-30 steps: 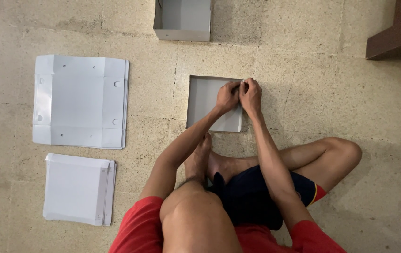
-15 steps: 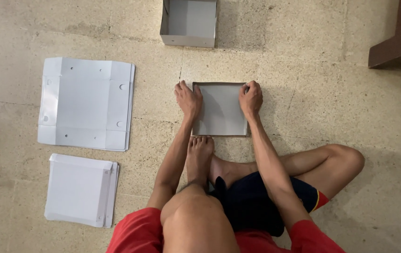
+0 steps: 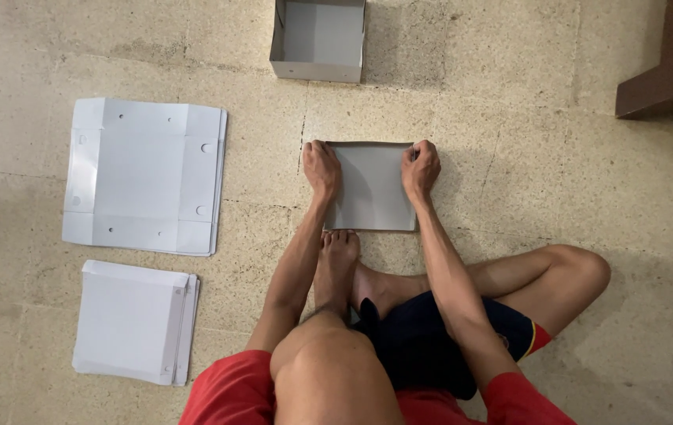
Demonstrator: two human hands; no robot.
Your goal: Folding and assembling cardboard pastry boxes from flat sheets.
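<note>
Grey card lies under curled fingers: the left hand point(image 3: 321, 168) presses the left edge of a small box point(image 3: 370, 187) and the right hand point(image 3: 420, 168) presses its right edge, fingers bent close together over the top corners, nothing pinched. That box sits on the stone floor point(image 3: 557, 157) just ahead of the person's bare foot point(image 3: 336, 264), between the two forearms. Farther out, a folded-up open box point(image 3: 318, 38) stands beyond it, while a flat unfolded sheet point(image 3: 145, 175) and a stack of flat sheets point(image 3: 133, 321) lie well apart to the left.
</note>
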